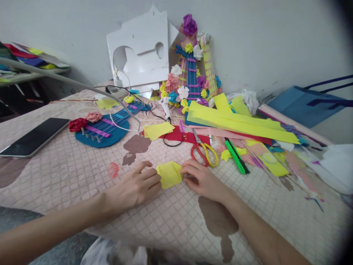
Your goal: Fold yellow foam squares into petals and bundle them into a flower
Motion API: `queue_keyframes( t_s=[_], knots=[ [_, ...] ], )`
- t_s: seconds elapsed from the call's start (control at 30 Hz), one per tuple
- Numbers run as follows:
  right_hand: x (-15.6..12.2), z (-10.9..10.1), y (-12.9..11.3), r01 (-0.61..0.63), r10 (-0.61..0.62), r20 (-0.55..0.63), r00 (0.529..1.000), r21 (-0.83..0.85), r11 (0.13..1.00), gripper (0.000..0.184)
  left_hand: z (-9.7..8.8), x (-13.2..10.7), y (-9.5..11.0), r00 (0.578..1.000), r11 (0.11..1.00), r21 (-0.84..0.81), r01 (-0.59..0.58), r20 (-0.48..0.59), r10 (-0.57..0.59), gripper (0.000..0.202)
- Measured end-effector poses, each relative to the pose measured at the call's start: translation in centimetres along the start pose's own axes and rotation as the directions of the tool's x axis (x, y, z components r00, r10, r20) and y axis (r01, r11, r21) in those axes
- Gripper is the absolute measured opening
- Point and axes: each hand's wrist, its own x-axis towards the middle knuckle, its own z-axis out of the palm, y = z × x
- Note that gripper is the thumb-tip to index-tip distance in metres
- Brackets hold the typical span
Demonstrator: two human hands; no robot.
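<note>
A small piece of yellow paper lies on the checked tablecloth in front of me. My left hand presses its left edge with curled fingers. My right hand pinches the right edge, fingers closed on it. Both hands rest on the cloth, one on each side of the paper. Red and yellow scissors lie just beyond my right hand. A green utility knife lies to their right.
A blue paper guitar with red and pink roses lies at the left, a phone beyond it. More flower-covered guitars lean on the wall. Yellow, pink and red paper strips pile up at the right. A white glue gun and cables lie behind.
</note>
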Motion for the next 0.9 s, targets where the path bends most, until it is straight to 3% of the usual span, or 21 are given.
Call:
queue_keyframes(
  t_s=[0.27, 0.4, 0.63, 0.73, 0.9],
  knots=[
    [0.07, -0.01, 0.44, 0.129, -0.130, 0.013, 0.991, -0.243, 0.962, 0.017, 0.02, -0.54, -0.38, 0.987, 0.961, -0.228, 0.159, 0.001, -0.163, 0.016],
    [0.24, 0.17, 0.45, 0.168, -0.166, 0.034, 0.986, -0.331, 0.929, 0.017, 0.25, -0.46, 0.03, 0.989, 0.973, -0.179, 0.148, -0.005, -0.151, 0.014],
    [0.26, 0.23, 0.43, 0.138, -0.146, -0.010, 0.989, -0.269, 0.953, 0.015, 0.83, -0.30, 0.24, 0.995, 0.997, 0.005, 0.081, -0.051, -0.081, 0.022],
    [0.13, -0.03, 0.39, 0.152, -0.156, 0.001, 0.988, -0.230, 0.961, 0.017, 0.95, -0.38, 0.11, 0.995, 0.995, -0.006, 0.095, -0.034, -0.095, 0.021],
    [0.28, 0.23, 0.33, 0.186, -0.193, 0.008, 0.981, -0.302, 0.935, 0.019, 0.92, -0.35, -0.08, 0.973, 0.965, -0.147, 0.217, -0.044, -0.226, 0.019]
  ],
)
